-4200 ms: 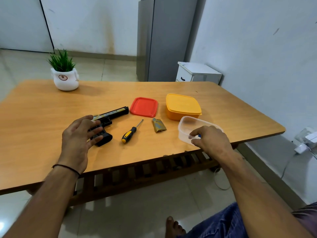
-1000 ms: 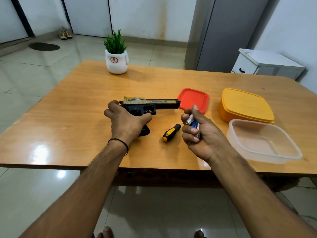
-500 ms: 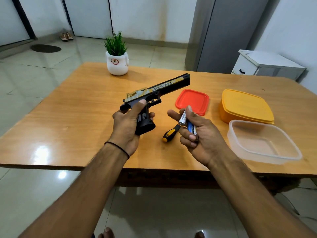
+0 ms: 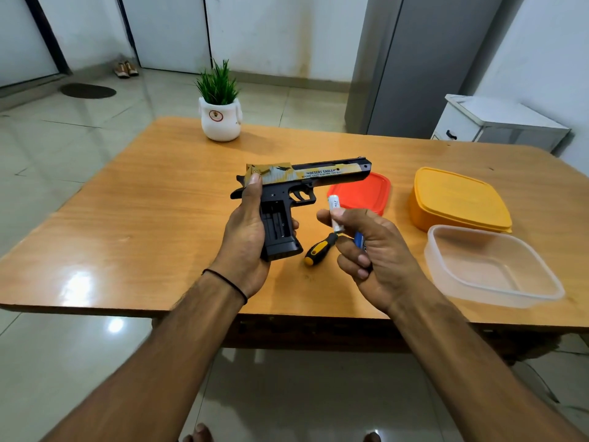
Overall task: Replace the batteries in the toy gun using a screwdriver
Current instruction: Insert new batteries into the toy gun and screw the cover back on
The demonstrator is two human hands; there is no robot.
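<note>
The clear tub [image 4: 484, 293], right of the gun [image 4: 306, 177], is soft-cornered see-through plastic with no lid on, and the table [image 4: 143, 224] shows through its floor. Beyond it a yellow tub [image 4: 459, 199] of the same square shape is shut under its lid, so its contents are hidden. A flat red lid [image 4: 363, 193] lies just under the gun's muzzle.

The gun is held above the glossy wood table with its barrel pointing right. It has a matte black plastic frame and a tan-gold slide printed "DESERT EAGLE". The side of the grip is uncovered, showing a dark ribbed battery bay [image 4: 274, 218].

The left hand [image 4: 245, 237] wraps the grip from behind, thumb up on the rear of the slide. The right hand [image 4: 379, 260], just right of the gun, pinches a white battery [image 4: 334, 205] upright between thumb and forefinger. Its other fingers curl over a blue battery [image 4: 359, 240].

A screwdriver [image 4: 315, 250] with a yellow-and-black handle lies on the table below the gun, between the hands. Beyond the gun stands a white ceramic pot [image 4: 220, 119] of spiky green leaves.
</note>
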